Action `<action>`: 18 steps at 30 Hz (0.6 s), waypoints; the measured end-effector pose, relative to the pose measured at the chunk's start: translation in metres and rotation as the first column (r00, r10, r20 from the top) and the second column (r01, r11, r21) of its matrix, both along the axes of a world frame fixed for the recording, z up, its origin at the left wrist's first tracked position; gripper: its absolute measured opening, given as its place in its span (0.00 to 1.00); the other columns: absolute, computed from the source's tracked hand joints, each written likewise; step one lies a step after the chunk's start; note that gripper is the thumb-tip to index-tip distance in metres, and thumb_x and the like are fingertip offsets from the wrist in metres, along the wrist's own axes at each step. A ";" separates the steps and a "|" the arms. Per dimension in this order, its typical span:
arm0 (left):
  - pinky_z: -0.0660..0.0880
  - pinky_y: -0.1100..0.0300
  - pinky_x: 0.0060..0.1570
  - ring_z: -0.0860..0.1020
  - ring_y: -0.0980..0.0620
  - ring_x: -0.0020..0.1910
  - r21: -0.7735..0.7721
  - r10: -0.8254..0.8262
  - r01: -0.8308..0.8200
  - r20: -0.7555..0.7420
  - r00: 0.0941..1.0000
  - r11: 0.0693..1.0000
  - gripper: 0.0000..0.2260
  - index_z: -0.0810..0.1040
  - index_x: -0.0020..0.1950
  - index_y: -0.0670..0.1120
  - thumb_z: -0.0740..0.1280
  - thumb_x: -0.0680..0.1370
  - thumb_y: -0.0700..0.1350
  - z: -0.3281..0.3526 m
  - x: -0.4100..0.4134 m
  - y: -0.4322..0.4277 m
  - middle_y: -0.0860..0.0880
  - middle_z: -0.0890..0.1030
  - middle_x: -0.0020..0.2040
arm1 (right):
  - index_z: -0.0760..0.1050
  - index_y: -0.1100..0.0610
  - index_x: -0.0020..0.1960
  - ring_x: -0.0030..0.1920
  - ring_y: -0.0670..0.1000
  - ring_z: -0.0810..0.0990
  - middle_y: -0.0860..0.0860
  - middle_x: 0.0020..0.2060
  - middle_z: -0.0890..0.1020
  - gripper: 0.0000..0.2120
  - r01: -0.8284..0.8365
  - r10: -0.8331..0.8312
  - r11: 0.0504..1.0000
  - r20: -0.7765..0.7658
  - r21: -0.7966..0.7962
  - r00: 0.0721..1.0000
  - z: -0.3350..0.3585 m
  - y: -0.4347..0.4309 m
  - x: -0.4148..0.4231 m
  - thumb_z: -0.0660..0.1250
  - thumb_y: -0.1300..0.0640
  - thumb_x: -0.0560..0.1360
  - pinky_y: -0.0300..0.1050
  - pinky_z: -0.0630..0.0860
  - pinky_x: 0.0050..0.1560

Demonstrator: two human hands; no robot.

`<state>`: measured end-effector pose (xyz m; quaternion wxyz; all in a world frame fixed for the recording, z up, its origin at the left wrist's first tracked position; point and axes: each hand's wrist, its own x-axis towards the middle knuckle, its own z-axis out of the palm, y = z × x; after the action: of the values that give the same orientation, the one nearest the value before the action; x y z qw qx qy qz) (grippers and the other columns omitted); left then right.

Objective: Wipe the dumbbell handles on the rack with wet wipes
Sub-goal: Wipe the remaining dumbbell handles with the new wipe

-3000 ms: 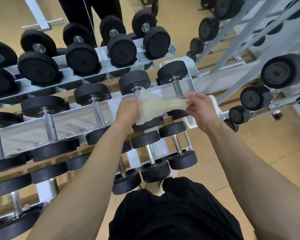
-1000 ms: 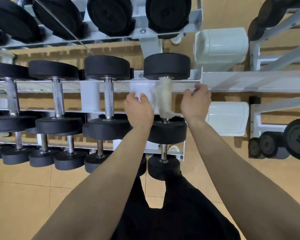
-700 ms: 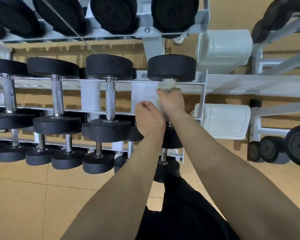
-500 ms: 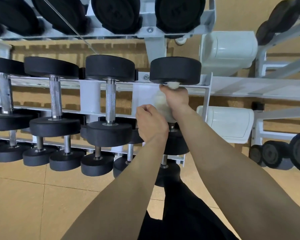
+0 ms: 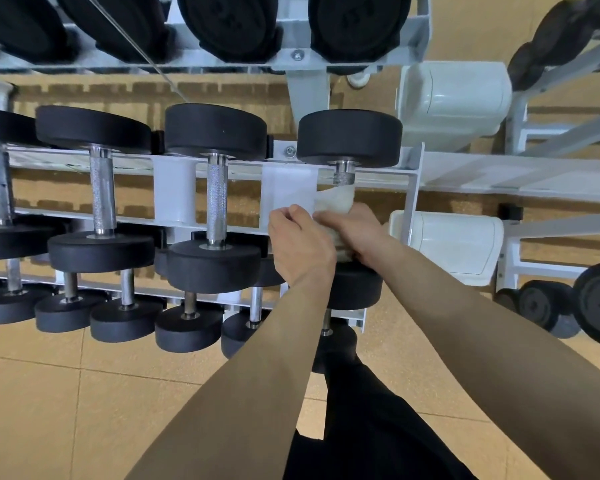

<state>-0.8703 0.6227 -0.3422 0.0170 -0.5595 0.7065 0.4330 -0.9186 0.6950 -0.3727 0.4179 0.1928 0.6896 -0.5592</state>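
— At the rack's point(image 5: 414, 188) right end, middle shelf: where's the wet wipe point(image 5: 336, 200)?
— Wrapped round the last dumbbell's point(image 5: 350, 138) handle point(image 5: 343, 174). Right hand point(image 5: 357, 233) clamps it toward the rack's front rail; bare knurled steel shows toward the back rail.
— Left hand point(image 5: 300, 244)?
— Curled, touching the right one. Can't tell if it pinches the wipe's edge.
— Other dumbbells point(image 5: 215, 129)?
— Same shelf, further from that rack end, untouched.

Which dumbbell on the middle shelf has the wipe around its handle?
The rightmost dumbbell of that row: the right hand grips the wet wipe around its handle. The other handles are bare.
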 end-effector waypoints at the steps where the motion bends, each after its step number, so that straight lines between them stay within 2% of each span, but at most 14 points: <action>1: 0.69 0.52 0.50 0.77 0.46 0.51 -0.005 0.001 -0.001 -0.003 1.000 1.000 0.12 0.71 0.53 0.51 0.52 0.84 0.55 0.000 0.000 0.000 0.50 0.79 0.54 | 0.81 0.57 0.54 0.47 0.52 0.85 0.52 0.46 0.86 0.13 0.014 -0.013 0.997 -0.014 0.070 1.000 0.002 -0.004 0.000 0.77 0.54 0.73 0.46 0.82 0.47; 3: 0.72 0.50 0.51 0.77 0.45 0.50 -0.013 0.003 -0.003 -0.006 1.000 1.000 0.13 0.71 0.53 0.50 0.52 0.84 0.55 -0.001 0.000 0.000 0.50 0.79 0.54 | 0.78 0.57 0.52 0.48 0.53 0.83 0.53 0.46 0.84 0.13 0.105 -0.105 0.980 -0.012 0.167 0.994 0.002 -0.015 -0.010 0.76 0.54 0.72 0.47 0.81 0.46; 5: 0.73 0.49 0.52 0.77 0.45 0.50 -0.017 0.005 -0.005 -0.007 1.000 1.000 0.13 0.71 0.53 0.51 0.51 0.84 0.56 -0.001 0.000 0.001 0.50 0.79 0.53 | 0.77 0.55 0.50 0.50 0.53 0.82 0.51 0.47 0.83 0.12 0.235 -0.229 0.958 -0.059 0.163 0.972 0.003 -0.025 -0.028 0.76 0.54 0.70 0.48 0.81 0.51; 7: 0.72 0.49 0.50 0.77 0.46 0.49 -0.025 0.011 -0.012 -0.016 1.000 1.000 0.13 0.71 0.52 0.51 0.51 0.84 0.56 -0.001 0.001 0.002 0.51 0.79 0.52 | 0.78 0.55 0.54 0.51 0.51 0.82 0.49 0.48 0.83 0.17 0.318 -0.312 0.944 -0.087 0.083 0.946 0.004 -0.030 -0.044 0.77 0.53 0.69 0.45 0.78 0.51; 9: 0.69 0.51 0.48 0.77 0.46 0.49 -0.026 0.012 -0.013 -0.020 1.000 1.000 0.13 0.71 0.51 0.51 0.51 0.84 0.55 0.000 0.001 0.002 0.51 0.79 0.51 | 0.79 0.57 0.57 0.52 0.53 0.83 0.52 0.49 0.85 0.20 0.329 -0.331 0.942 -0.008 -0.068 0.944 0.001 -0.026 -0.049 0.79 0.54 0.68 0.48 0.80 0.54; 12: 0.67 0.53 0.49 0.76 0.47 0.50 -0.021 0.005 -0.005 -0.013 1.000 1.000 0.13 0.71 0.51 0.51 0.51 0.84 0.55 0.000 0.001 0.002 0.51 0.78 0.52 | 0.81 0.58 0.58 0.57 0.58 0.85 0.59 0.56 0.85 0.15 0.298 -0.234 0.901 0.225 -0.316 0.946 -0.010 -0.007 -0.041 0.76 0.55 0.73 0.56 0.80 0.60; 14: 0.67 0.52 0.49 0.76 0.47 0.50 -0.018 -0.002 0.002 -0.009 1.000 1.000 0.13 0.71 0.51 0.51 0.50 0.84 0.56 0.002 0.000 0.002 0.51 0.78 0.52 | 0.81 0.58 0.58 0.52 0.57 0.86 0.58 0.53 0.86 0.12 0.264 -0.121 0.875 0.344 -0.407 0.931 -0.011 0.003 -0.031 0.73 0.56 0.75 0.53 0.82 0.54; 16: 0.68 0.52 0.49 0.76 0.47 0.50 -0.015 -0.012 0.011 -0.007 1.000 1.000 0.13 0.71 0.51 0.51 0.50 0.84 0.56 0.002 0.000 0.002 0.51 0.78 0.52 | 0.79 0.59 0.56 0.46 0.54 0.85 0.56 0.47 0.85 0.11 0.177 -0.010 0.883 0.359 -0.436 0.933 -0.011 0.010 -0.019 0.72 0.59 0.75 0.48 0.83 0.47; 18: 0.68 0.52 0.50 0.76 0.47 0.51 -0.015 -0.014 0.014 -0.006 1.000 1.000 0.13 0.71 0.52 0.51 0.51 0.84 0.56 0.002 0.001 0.002 0.51 0.78 0.53 | 0.79 0.61 0.59 0.49 0.55 0.86 0.57 0.48 0.86 0.13 0.056 0.061 0.921 0.284 -0.385 0.957 -0.009 0.014 -0.010 0.72 0.61 0.75 0.48 0.84 0.48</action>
<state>-0.8692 0.6247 -0.3406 0.0137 -0.5532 0.7137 0.4294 -0.9285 0.7089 -0.3815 0.5453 0.1851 0.4961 -0.6498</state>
